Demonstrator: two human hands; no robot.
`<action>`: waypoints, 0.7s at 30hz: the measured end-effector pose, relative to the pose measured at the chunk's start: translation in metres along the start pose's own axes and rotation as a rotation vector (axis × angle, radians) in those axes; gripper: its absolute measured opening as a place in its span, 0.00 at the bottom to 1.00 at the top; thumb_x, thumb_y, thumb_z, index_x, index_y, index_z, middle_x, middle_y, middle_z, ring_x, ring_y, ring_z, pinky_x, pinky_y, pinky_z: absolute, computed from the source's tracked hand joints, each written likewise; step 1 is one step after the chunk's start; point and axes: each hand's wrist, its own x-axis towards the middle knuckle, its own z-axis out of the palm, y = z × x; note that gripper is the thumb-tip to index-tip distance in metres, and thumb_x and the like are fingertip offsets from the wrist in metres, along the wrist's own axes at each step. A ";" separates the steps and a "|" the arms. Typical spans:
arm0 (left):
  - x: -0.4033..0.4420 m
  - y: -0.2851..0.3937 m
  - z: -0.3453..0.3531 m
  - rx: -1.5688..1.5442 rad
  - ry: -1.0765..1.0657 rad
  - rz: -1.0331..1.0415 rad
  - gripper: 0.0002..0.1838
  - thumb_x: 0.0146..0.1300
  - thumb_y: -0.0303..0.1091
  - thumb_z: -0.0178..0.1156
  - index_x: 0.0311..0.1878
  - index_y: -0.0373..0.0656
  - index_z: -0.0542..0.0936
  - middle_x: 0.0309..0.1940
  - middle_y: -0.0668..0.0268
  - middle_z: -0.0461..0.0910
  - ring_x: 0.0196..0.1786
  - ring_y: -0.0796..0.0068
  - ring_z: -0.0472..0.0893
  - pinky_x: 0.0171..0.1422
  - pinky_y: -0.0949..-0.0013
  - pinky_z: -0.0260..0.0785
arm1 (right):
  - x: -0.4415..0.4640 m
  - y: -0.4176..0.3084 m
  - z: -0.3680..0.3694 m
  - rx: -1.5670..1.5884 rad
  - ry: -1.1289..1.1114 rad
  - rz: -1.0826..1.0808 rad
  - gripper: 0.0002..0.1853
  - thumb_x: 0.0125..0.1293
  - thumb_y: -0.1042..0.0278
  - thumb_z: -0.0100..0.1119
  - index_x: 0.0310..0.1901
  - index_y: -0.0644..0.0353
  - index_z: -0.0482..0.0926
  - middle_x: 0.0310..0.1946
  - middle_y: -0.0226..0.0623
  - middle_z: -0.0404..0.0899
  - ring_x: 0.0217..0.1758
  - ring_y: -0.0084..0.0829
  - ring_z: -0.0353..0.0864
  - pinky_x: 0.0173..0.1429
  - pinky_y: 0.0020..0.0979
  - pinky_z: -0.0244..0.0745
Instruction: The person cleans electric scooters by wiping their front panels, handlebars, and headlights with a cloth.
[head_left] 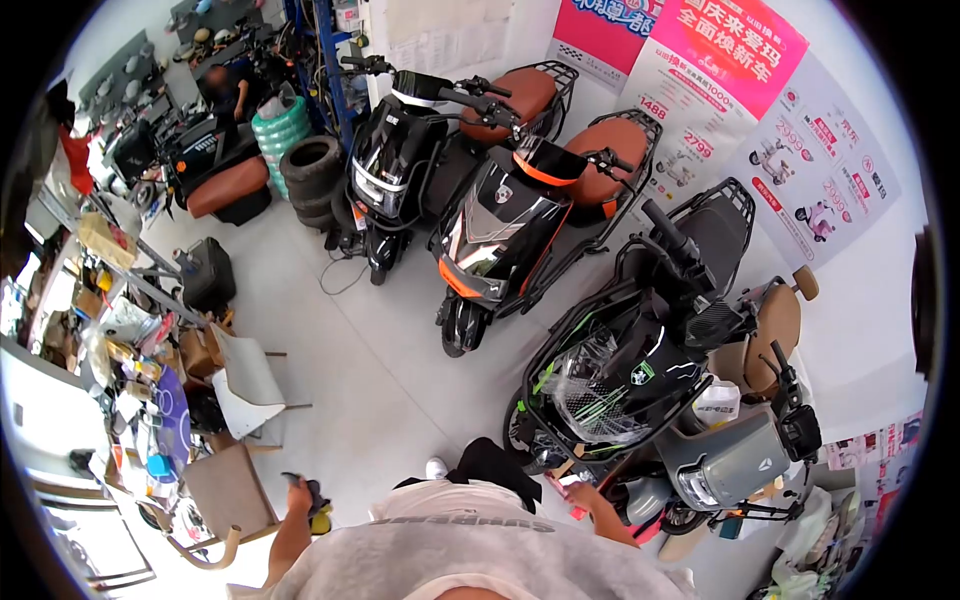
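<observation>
My left hand is low on the left side, closed around a small black object whose kind I cannot make out. A yellow thing shows just below it. On the other side, my right hand is held in front of the black and green scooter, with its fingers closed. Small red and pale parts show at those fingers, too small to name. Right of this hand stands the grey scooter with a tan seat.
Two black scooters with brown seats, one plain and one orange-trimmed, stand ahead. Stacked tyres are behind them. A white chair, a brown stool and a cluttered bench line the left. A person sits at the back.
</observation>
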 end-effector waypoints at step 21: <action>-0.023 0.573 -0.028 -0.469 -0.196 0.660 0.33 0.79 0.57 0.44 0.69 0.35 0.70 0.62 0.46 0.78 0.67 0.50 0.75 0.73 0.60 0.62 | 0.268 0.089 -0.330 0.891 0.239 0.650 0.12 0.70 0.61 0.61 0.46 0.62 0.81 0.35 0.34 0.84 0.39 0.28 0.83 0.47 0.32 0.78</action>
